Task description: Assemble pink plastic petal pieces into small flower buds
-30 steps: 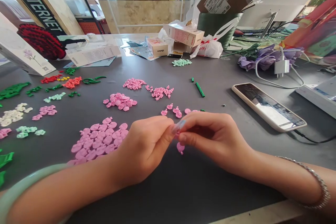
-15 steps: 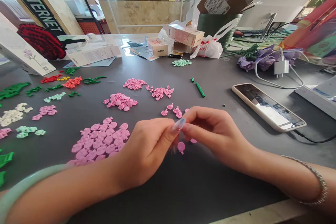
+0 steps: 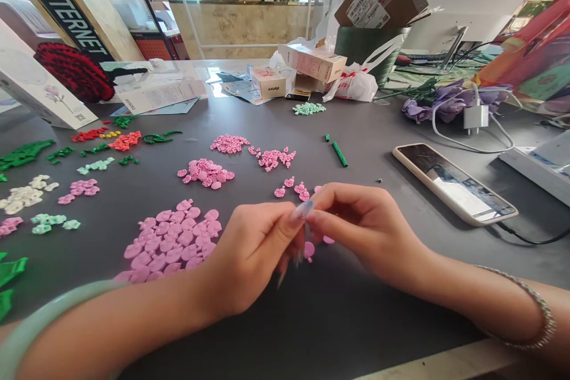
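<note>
Pink plastic petal piece (image 3: 309,251), small and rounded, directly below the meeting fingertips of both hands; contact with the fingers not determinable from this view. Left hand (image 3: 252,258): fingers curled inward, long pale nail (image 3: 303,211) angled toward the right hand. Right hand (image 3: 367,228): fingers curled, tips close against those of the left hand. Grasp state of both hands: cannot be determined, as the space between the fingertips is hidden. Second pink piece (image 3: 328,239) just beside the right hand, beneath its fingers. Jade bangle (image 3: 66,303) on the left forearm; beaded metal bracelet (image 3: 519,309) on the right forearm.

On the dark grey surface (image 3: 276,332): large heap of pink pieces (image 3: 169,243) just left of the left hand; smaller pink clusters (image 3: 206,172) farther forward. Green stem piece (image 3: 339,154) forward of the right hand. Smartphone (image 3: 454,184) lying flat to the right, well apart from the hand. Sorted piles of red pieces (image 3: 89,135) and cream pieces (image 3: 22,197) at far left. Cardboard boxes (image 3: 312,62) and white plastic bag (image 3: 354,86) along the back edge.
</note>
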Motion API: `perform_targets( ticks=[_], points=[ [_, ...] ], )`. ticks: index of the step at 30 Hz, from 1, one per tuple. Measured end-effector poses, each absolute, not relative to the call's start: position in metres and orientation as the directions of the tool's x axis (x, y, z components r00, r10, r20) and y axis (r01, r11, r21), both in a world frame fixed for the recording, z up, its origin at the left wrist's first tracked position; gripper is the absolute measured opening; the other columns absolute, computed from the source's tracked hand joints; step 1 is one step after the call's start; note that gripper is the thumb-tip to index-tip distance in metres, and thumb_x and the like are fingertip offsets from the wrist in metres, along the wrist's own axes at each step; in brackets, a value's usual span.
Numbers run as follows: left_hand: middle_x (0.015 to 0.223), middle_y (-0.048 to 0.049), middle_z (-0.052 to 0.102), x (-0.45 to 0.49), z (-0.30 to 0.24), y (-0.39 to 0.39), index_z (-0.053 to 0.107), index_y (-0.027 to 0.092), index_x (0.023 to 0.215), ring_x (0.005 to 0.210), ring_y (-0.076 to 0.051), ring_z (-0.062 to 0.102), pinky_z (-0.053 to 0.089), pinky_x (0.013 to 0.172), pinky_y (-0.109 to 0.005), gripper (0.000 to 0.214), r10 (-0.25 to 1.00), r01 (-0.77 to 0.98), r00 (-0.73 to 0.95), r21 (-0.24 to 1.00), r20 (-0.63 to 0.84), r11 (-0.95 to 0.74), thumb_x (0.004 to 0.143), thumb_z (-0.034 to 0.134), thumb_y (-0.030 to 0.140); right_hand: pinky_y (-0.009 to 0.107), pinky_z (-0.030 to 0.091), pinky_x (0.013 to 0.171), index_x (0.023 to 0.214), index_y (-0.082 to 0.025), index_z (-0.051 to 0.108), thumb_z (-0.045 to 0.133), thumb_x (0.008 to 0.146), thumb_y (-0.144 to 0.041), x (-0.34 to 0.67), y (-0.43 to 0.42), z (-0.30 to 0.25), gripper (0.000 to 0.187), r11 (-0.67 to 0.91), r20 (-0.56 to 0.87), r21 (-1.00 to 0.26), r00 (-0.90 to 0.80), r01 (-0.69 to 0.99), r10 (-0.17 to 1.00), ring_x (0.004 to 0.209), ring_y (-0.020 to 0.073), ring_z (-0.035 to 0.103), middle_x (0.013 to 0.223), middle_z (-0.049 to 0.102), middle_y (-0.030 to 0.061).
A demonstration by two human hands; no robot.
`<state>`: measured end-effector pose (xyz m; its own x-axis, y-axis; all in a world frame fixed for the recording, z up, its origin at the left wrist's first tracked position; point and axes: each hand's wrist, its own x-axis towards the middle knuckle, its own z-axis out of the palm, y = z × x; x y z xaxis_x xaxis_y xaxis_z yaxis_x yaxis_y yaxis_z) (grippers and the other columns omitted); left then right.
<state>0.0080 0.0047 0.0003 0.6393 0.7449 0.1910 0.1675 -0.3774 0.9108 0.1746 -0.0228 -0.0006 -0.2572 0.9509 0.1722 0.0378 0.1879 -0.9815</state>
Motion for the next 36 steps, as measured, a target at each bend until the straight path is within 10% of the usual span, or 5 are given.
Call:
perform_targets(
  ticks=[8, 16, 28, 36],
  points=[
    [0.051, 0.0028, 0.048, 0.006, 0.002, 0.009, 0.048, 0.017, 0.059, 0.043, -0.008, 0.047, 0.038, 0.044, -0.019, 0.039, 0.855, 0.158, 0.475, 0.936, 0.207, -0.314, 0.092, 0.038, 0.034, 0.022, 0.046, 0.062, 0.080, -0.017, 0.070, 0.059, 0.085, -0.017, 0.196, -0.004, 0.002, 0.012, 0.544, 0.432, -0.627, -0.332, 0.557, 0.838, 0.069, 0.0116, 0.059, 0.078, 0.065, 0.0035],
    [0.048, 0.0019, 0.046, 0.007, 0.001, 0.009, 0.041, 0.018, 0.053, 0.043, -0.009, 0.046, 0.039, 0.043, -0.019, 0.041, 0.852, 0.120, 0.475, 0.942, 0.222, -0.312, 0.091, 0.038, 0.031, 0.026, 0.047, 0.072, 0.078, -0.018, 0.072, 0.064, 0.081, -0.011, 0.201, 0.004, -0.004, 0.011, 0.636, 0.344, -0.281, -0.543, 0.718, 0.766, 0.084, 0.0161, 0.057, 0.088, 0.062, 0.0057],
    [0.043, 0.0018, 0.043, 0.007, -0.003, 0.009, 0.041, 0.017, 0.050, 0.038, -0.008, 0.044, 0.035, 0.038, -0.018, 0.054, 0.840, 0.044, 0.522, 0.980, 0.145, -0.197, 0.089, 0.043, 0.055, 0.025, 0.045, 0.069, 0.079, -0.016, 0.068, 0.057, 0.083, -0.007, 0.197, 0.001, -0.006, 0.016, 0.632, 0.350, -0.335, -0.530, 0.699, 0.772, 0.082, 0.0161, 0.055, 0.086, 0.063, 0.0059],
    [0.042, 0.0025, 0.041, 0.009, -0.002, 0.009, 0.038, 0.018, 0.049, 0.037, -0.008, 0.043, 0.036, 0.037, -0.018, 0.049, 0.851, 0.093, 0.512, 0.977, 0.118, -0.191, 0.090, 0.042, 0.045, 0.020, 0.047, 0.056, 0.086, -0.017, 0.069, 0.058, 0.085, -0.021, 0.189, -0.011, 0.004, 0.011, 0.407, 0.349, -0.799, -0.210, 0.442, 0.913, 0.065, 0.0111, 0.061, 0.076, 0.067, 0.0011]
  ],
)
